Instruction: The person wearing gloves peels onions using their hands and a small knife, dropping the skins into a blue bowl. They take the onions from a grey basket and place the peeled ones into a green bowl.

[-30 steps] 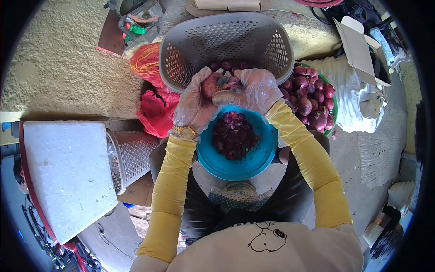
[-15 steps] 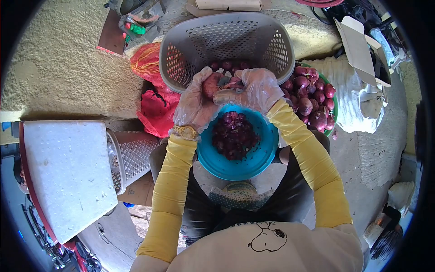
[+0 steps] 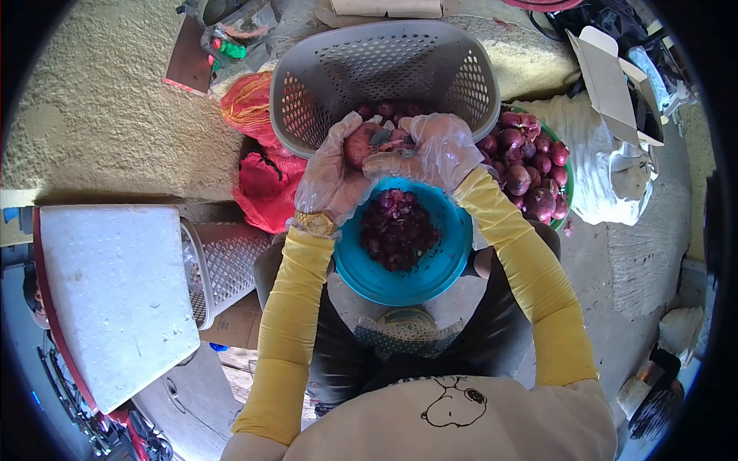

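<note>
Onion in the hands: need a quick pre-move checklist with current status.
1. Onion held: ok, in the left hand.
2. Right hand close by: ok, beside the onion.
3. Clear gloves on both hands: ok.
4. Left wrist bare: not ok, gold-coloured band there.
5. Blue bowl upright: ok, dark-red contents inside.
6. Dark item between the hands identified: cannot tell, too small.

One head-worn cam is doing all the work here. It's looking forward and steeply down from above and behind the fingers [image 3: 388, 164], sitting fairly close. The shirt [image 3: 453, 426] is filling the near edge below them, the basket [image 3: 384, 61] is showing just beyond, and the wide lens is curving everything, darkening the corners.
</note>
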Demonstrator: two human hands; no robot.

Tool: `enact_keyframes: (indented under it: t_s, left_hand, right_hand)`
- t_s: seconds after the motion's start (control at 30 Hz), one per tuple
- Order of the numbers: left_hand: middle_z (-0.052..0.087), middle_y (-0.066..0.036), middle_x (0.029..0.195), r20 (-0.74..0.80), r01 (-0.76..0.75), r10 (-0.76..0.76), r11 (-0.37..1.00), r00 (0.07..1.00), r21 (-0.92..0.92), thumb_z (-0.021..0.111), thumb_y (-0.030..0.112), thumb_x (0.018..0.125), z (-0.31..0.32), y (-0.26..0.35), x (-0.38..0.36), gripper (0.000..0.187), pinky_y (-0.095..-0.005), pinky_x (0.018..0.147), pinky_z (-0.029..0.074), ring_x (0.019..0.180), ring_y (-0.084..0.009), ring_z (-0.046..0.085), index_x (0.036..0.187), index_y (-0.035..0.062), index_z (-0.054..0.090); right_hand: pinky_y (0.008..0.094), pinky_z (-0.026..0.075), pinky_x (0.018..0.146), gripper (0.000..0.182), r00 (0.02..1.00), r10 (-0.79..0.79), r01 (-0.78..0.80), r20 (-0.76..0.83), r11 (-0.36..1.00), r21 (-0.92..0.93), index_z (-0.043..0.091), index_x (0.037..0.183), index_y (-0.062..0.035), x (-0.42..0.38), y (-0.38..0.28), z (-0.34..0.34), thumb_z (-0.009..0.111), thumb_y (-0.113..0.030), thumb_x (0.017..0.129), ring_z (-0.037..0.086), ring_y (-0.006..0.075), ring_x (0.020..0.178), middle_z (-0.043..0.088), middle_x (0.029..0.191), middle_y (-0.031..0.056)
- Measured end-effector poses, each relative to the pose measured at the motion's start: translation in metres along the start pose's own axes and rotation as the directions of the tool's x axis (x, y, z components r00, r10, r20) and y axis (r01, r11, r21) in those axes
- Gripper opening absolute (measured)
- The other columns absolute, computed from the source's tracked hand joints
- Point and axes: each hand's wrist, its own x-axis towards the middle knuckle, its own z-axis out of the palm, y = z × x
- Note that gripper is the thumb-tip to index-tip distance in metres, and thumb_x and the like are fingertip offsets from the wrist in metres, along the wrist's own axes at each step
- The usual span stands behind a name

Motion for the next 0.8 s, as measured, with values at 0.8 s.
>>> enact_keyframes:
  t_s: [0.8]
  left_hand:
    - [0.069, -0.018, 0.108, -0.045, -0.093, 0.096, 0.993, 0.994, 0.067, 0.071, 0.023, 0.097, 0.023, 0.0, -0.017, 0.029, -0.0474, 0.093, 0.057, 0.108, -0.0334, 0.064, 0.107, -0.0038, 0.066]
  right_hand:
    - [0.0415, 0.056, 0.081, 0.069, 0.959, 0.051, -0.104, 0.28, 0.979, 0.177, 0.078, 0.101, -0.0108, 0.005, 0.007, 0.0, 0.068, -0.077, 0.081, 0.073, 0.0349, 0.089, 0.075, 0.088, 0.0166]
